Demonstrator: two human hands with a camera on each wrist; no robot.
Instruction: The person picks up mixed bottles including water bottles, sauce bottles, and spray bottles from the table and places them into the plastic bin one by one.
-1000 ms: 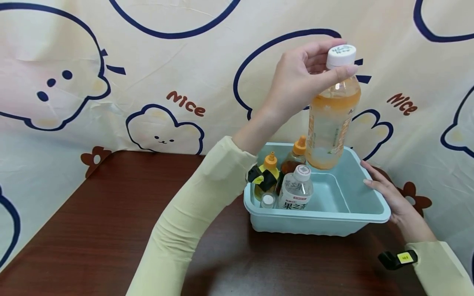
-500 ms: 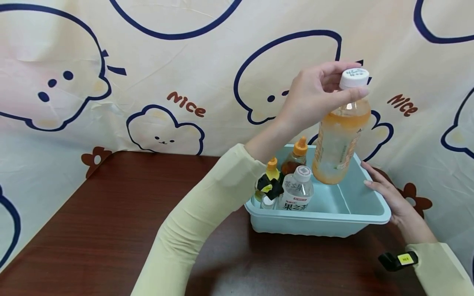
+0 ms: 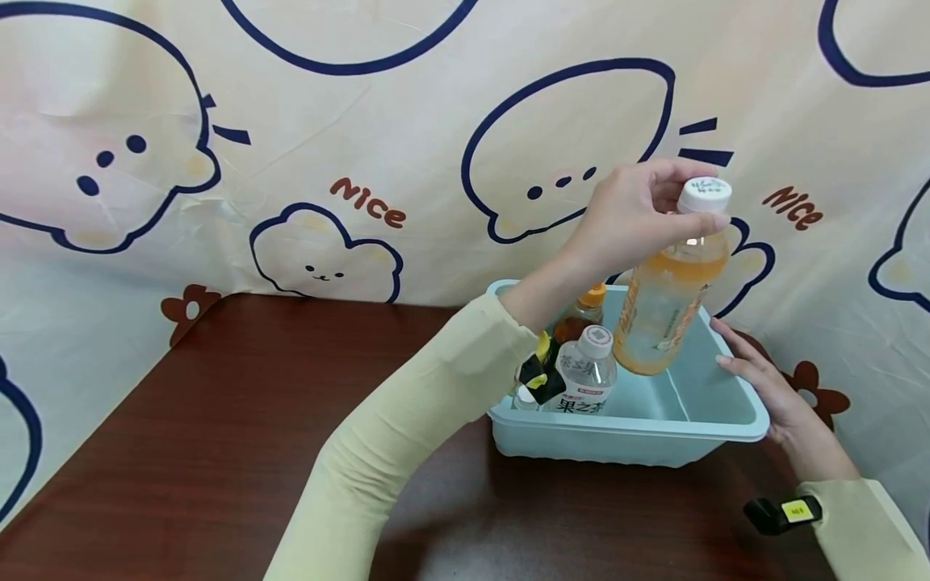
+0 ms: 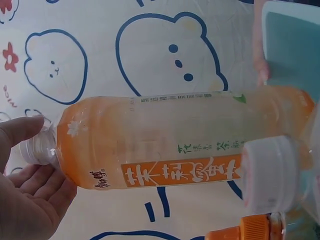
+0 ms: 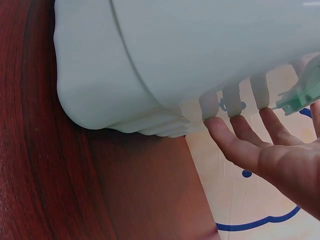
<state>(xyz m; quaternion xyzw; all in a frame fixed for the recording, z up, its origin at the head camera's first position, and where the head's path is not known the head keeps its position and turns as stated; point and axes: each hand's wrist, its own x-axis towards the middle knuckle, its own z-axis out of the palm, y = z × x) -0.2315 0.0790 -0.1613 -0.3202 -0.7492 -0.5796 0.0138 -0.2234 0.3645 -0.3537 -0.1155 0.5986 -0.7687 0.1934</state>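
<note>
My left hand [image 3: 628,214] grips the neck of a plastic drink bottle [image 3: 664,315], just under its white cap. Orange bands and an orange label mark this bottle, which leans slightly, its base inside the mouth of a light blue tub [image 3: 617,429]. The left wrist view shows the thumb and curled fingers around the bottle's neck [image 4: 41,146]. At the tub's right side, my right hand [image 3: 763,387] rests against the rim and outer wall. Seen from the right wrist, its fingertips [image 5: 215,125] touch the pale wall with fingers fairly straight.
Inside the tub's left part stand a clear white-capped bottle [image 3: 587,371], a dark bottle with an orange cap [image 3: 592,295], and a small white-capped container [image 3: 525,398]. A yellow bottle is mostly hidden by the left wrist strap [image 3: 541,379]. A patterned cloth backs the brown table [image 3: 218,452].
My left hand has lowered the orange-banded bottle and carried it slightly right, bringing its base down into the tub. The right hand stays at the tub's right side.
</note>
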